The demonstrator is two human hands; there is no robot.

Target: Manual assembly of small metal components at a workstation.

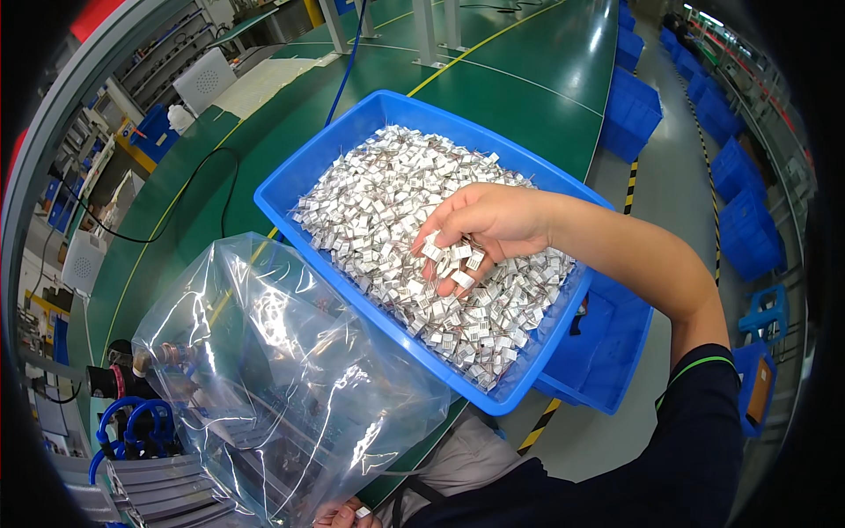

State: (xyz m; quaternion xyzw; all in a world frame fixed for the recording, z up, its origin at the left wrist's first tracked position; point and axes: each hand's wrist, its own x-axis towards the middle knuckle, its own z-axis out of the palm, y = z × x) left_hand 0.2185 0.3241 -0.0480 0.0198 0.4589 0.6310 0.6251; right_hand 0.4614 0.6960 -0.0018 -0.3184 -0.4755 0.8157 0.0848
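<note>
My right hand (493, 231), palm turned up and fingers curled, holds a small heap of white block-shaped components with thin wire leads (454, 260). It is over a blue plastic bin (519, 163), which is filled with many of the same loose white components (387, 189). Only the fingers of my left hand (343, 516) show, at the lower edge; they are closed, with one small white component (363, 512) at the fingertips. Beside them lies a large clear plastic bag (290, 352), crumpled, left of the bin; whether the left fingers also grip it I cannot tell.
The bin rests on a green table (493, 88) with yellow lines. A second blue bin (607, 343) sits lower, beneath its right side. Blue coiled tubing (132, 422) and a metal profile are at lower left. A black cable (198, 167) crosses the table. Blue crates (629, 114) line the aisle.
</note>
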